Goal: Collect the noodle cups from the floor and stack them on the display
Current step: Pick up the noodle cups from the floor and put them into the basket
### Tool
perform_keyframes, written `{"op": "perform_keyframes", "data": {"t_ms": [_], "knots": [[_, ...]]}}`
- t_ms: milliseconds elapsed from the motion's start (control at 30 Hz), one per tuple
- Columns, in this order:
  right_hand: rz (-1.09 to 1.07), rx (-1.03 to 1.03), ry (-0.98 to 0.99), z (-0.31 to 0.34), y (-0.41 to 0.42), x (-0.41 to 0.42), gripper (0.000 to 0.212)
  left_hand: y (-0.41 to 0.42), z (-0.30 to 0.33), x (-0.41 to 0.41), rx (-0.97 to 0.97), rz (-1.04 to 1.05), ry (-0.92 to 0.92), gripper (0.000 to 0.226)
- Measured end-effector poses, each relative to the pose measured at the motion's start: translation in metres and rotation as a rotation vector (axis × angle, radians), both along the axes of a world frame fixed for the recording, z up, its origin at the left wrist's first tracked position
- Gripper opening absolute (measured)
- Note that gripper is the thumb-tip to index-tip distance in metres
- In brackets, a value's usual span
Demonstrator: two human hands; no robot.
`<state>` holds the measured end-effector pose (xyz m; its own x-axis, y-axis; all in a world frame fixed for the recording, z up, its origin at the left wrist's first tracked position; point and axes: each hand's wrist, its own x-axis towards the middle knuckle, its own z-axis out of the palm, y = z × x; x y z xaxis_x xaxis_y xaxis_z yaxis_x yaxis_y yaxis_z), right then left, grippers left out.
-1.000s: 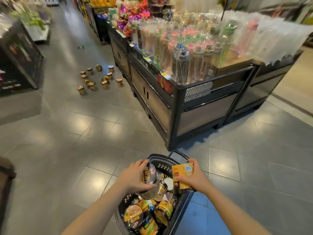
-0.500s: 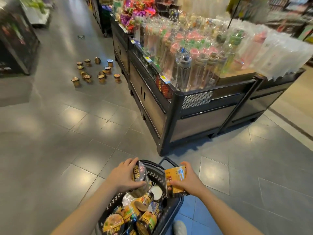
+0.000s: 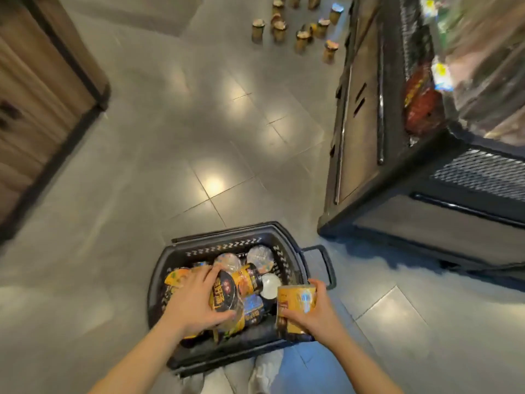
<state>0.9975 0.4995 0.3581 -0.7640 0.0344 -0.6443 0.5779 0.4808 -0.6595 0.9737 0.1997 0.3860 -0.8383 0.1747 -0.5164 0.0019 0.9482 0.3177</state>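
Noodle cups (image 3: 257, 282): one gripped per hand, left hand (image 3: 196, 302), right hand (image 3: 309, 311), over the full basket (image 3: 287, 248) (heaped cups may topple out).

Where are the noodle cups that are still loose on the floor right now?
In the head view the loose noodle cups sit clustered at the top, right of centre, on the floor tiles just left of the dark display stand, far beyond the basket.
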Motion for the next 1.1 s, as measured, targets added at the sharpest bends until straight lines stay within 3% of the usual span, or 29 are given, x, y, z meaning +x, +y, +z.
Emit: {"op": "perform_keyframes", "data": {"t_ms": [133, 300, 467, 567, 767, 900, 1000, 1100], "knots": [[0.082, 0.061, -0.037, -0.069, -0.024, -0.003, 0.104, -0.019, -0.060, 0.033, -0.033, 0.154, -0.071, 0.132], [0.200, 0.173, -0.096, -0.157, -0.059, -0.007, 0.111, -0.043, -0.130, 0.049, -0.050, 0.268, -0.082, 0.134], [0.340, 0.280, -0.187, -0.228, -0.077, 0.007, 0.120, -0.051, -0.174, 0.056, 0.000, 0.297, -0.085, 0.131], [0.431, 0.344, -0.218, -0.254, -0.080, 0.023, 0.116, -0.052, -0.189, 0.059, 0.011, 0.250, -0.100, 0.131], [0.520, 0.381, -0.146, -0.265, -0.087, 0.026, 0.099, -0.052, -0.202, 0.067, 0.012, 0.214, -0.112, 0.122], [0.471, 0.185, -0.172, -0.250, -0.080, 0.022, 0.094, -0.047, -0.195, 0.068, 0.023, 0.236, -0.106, 0.123], [0.385, -0.030, -0.149, -0.214, -0.072, 0.017, 0.078, -0.035, -0.181, 0.063, 0.045, 0.216, -0.106, 0.126], [0.422, -0.128, -0.075, -0.180, -0.067, 0.010, 0.094, -0.015, -0.163, 0.049, 0.076, 0.195, -0.105, 0.130]]}}
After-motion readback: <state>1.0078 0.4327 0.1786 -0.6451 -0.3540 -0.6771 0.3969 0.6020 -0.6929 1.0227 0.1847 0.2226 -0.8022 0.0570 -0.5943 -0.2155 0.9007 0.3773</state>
